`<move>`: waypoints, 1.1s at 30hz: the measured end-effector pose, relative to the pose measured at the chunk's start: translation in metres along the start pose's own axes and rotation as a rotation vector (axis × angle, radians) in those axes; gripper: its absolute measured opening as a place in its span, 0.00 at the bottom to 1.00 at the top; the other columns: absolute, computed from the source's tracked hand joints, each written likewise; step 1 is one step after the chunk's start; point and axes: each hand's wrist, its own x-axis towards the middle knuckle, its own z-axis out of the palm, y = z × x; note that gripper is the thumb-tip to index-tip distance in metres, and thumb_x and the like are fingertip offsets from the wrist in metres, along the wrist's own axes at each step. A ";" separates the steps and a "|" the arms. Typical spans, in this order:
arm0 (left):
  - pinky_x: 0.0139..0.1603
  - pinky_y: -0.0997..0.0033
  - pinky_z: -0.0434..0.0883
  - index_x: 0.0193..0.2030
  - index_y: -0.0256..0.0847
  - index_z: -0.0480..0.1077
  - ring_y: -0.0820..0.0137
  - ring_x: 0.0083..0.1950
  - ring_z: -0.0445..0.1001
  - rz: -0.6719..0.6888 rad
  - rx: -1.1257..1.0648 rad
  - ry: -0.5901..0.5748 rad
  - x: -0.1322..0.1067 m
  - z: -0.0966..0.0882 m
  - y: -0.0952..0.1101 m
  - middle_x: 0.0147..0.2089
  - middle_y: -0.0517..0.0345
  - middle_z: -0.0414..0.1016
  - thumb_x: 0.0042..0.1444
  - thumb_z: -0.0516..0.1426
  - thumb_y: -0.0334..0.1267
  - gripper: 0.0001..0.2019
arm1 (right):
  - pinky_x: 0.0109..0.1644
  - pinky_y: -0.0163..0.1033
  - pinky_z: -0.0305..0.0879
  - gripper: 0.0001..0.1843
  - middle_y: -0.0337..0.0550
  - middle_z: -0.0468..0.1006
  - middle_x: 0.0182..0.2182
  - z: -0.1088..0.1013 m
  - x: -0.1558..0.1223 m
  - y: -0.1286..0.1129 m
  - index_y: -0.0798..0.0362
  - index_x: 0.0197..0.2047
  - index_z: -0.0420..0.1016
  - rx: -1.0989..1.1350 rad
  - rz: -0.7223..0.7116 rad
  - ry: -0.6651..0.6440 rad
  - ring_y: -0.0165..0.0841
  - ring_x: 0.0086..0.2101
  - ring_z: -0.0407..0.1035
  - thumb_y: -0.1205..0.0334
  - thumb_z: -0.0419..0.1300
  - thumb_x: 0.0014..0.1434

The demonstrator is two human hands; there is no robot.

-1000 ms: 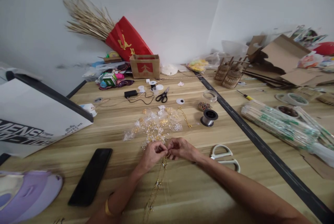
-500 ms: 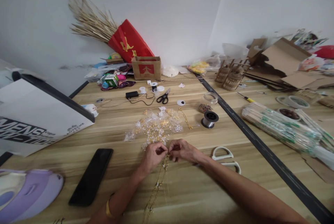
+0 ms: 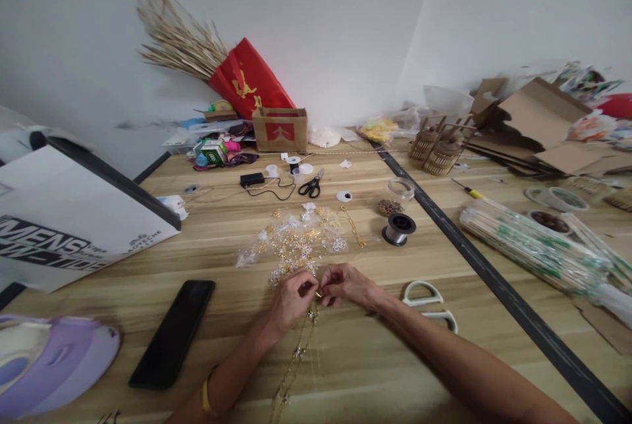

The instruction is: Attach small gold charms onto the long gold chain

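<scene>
A long gold chain (image 3: pixel 299 349) with small clear beads runs down the table from between my fingertips. My left hand (image 3: pixel 295 295) pinches close to its upper end, thumb and forefinger pressed together. Facing it, my right hand (image 3: pixel 344 286) pinches a tiny gold piece (image 3: pixel 318 293) at the same spot; its exact kind is too small to tell. Just beyond my hands lies a spread of gold and clear beads (image 3: pixel 296 246), with small plastic bags among them. A separate short gold chain (image 3: pixel 353 226) rests to the right of the beads.
Black scissors (image 3: pixel 311 185) and a wire spool (image 3: pixel 398 229) lie beyond the beads. White-handled scissors (image 3: pixel 429 305) are partly under my right forearm. A black phone (image 3: pixel 172 334) and a purple-white visor (image 3: pixel 59 365) are on the left. Wrapped sticks (image 3: pixel 533 243) lie right.
My hands stay together at the chain's upper end, with only slight finger movement. A gold bit shows more plainly between them. The whole view has shifted slightly.
</scene>
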 end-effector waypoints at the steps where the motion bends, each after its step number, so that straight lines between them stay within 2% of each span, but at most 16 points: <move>1: 0.32 0.73 0.64 0.24 0.39 0.69 0.71 0.29 0.69 0.010 0.000 0.001 0.000 0.000 0.000 0.26 0.57 0.72 0.50 0.53 0.27 0.08 | 0.24 0.30 0.67 0.14 0.38 0.75 0.22 0.000 0.000 -0.001 0.58 0.28 0.69 0.013 -0.001 -0.005 0.29 0.24 0.74 0.60 0.67 0.42; 8: 0.33 0.73 0.65 0.24 0.40 0.68 0.71 0.30 0.69 0.045 -0.061 0.021 0.001 -0.001 0.004 0.27 0.57 0.71 0.52 0.54 0.28 0.08 | 0.26 0.30 0.68 0.18 0.40 0.77 0.26 0.000 -0.001 -0.004 0.58 0.37 0.71 0.046 0.003 -0.043 0.29 0.25 0.74 0.55 0.65 0.46; 13: 0.34 0.73 0.65 0.24 0.40 0.69 0.70 0.30 0.69 0.049 -0.043 0.019 0.000 -0.001 0.004 0.27 0.56 0.72 0.53 0.53 0.29 0.08 | 0.27 0.29 0.67 0.18 0.41 0.76 0.26 -0.002 0.000 0.000 0.59 0.36 0.74 0.016 0.000 -0.095 0.28 0.26 0.74 0.53 0.64 0.48; 22: 0.34 0.73 0.67 0.24 0.40 0.69 0.71 0.30 0.70 0.042 -0.093 0.051 0.001 0.002 0.001 0.27 0.56 0.72 0.53 0.54 0.30 0.08 | 0.26 0.31 0.67 0.20 0.39 0.76 0.25 -0.003 0.002 0.003 0.59 0.31 0.72 0.063 0.010 -0.047 0.29 0.25 0.74 0.50 0.67 0.44; 28: 0.34 0.73 0.67 0.25 0.39 0.69 0.70 0.31 0.70 0.043 -0.094 0.039 0.001 0.002 0.000 0.28 0.56 0.72 0.53 0.54 0.30 0.07 | 0.26 0.31 0.68 0.19 0.38 0.76 0.24 -0.003 0.002 0.001 0.58 0.31 0.70 0.047 -0.001 -0.029 0.29 0.25 0.74 0.50 0.66 0.45; 33: 0.36 0.72 0.67 0.25 0.38 0.70 0.70 0.31 0.71 0.007 -0.148 0.020 0.002 0.001 0.000 0.28 0.56 0.73 0.52 0.55 0.29 0.06 | 0.25 0.31 0.67 0.22 0.37 0.75 0.22 -0.005 0.003 0.003 0.57 0.31 0.67 0.041 -0.019 -0.020 0.29 0.23 0.73 0.46 0.65 0.46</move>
